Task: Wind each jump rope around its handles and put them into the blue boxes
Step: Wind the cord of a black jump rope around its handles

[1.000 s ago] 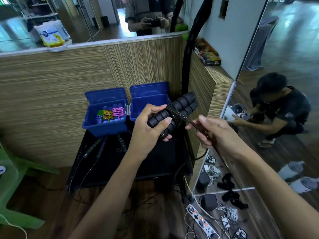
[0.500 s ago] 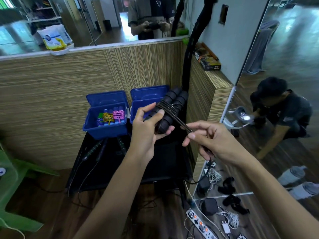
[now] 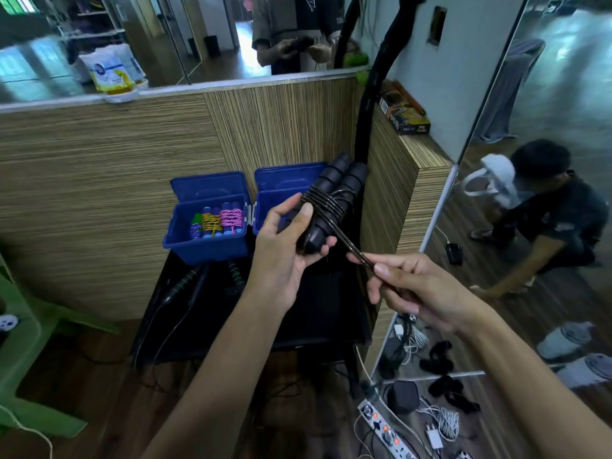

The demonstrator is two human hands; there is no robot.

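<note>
Since a moment ago, the paired black handles [image 3: 331, 203] have tipped more upright in the left hand [image 3: 284, 246], which grips them above the black desk [image 3: 324, 313], just near the right blue box [image 3: 275, 207]. Several turns of rope [image 3: 351, 241] cross them, and the right hand [image 3: 417, 286] pinches the taut free end. If that pinch slackens, I judge the coils could spring loose.

A green plastic chair [image 3: 20, 326] stands at left — a white power strip [image 3: 385, 425] and tangled cables [image 3: 447, 422] lie on the wooden floor [image 3: 99, 376]; a cardboard box [image 3: 405, 119] tops the partition [image 3: 99, 180].
</note>
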